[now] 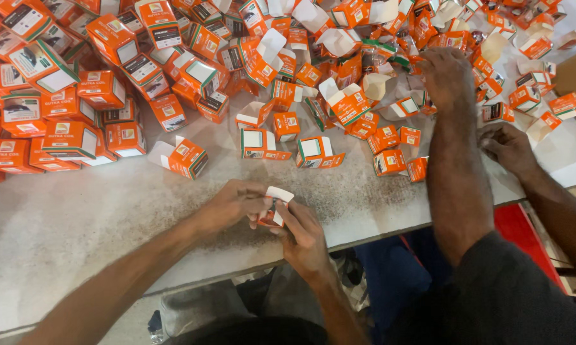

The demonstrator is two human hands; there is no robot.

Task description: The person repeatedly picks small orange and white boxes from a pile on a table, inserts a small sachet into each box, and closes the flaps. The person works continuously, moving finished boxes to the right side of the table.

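Note:
My left hand [230,203] and my right hand [301,233] together hold one small orange and white carton [275,206] just above the near edge of the worn white table [77,223]. The carton's white flap stands open at the top. My fingers wrap around its lower part and hide it. A heap of similar small orange cartons [313,96] covers the far half of the table, several with open flaps.
Larger orange boxes [64,108] are piled at the far left. A co-worker at my right reaches one hand [447,76] into the heap and rests the other hand [508,147] by the table edge. A red surface [515,223] shows below the table.

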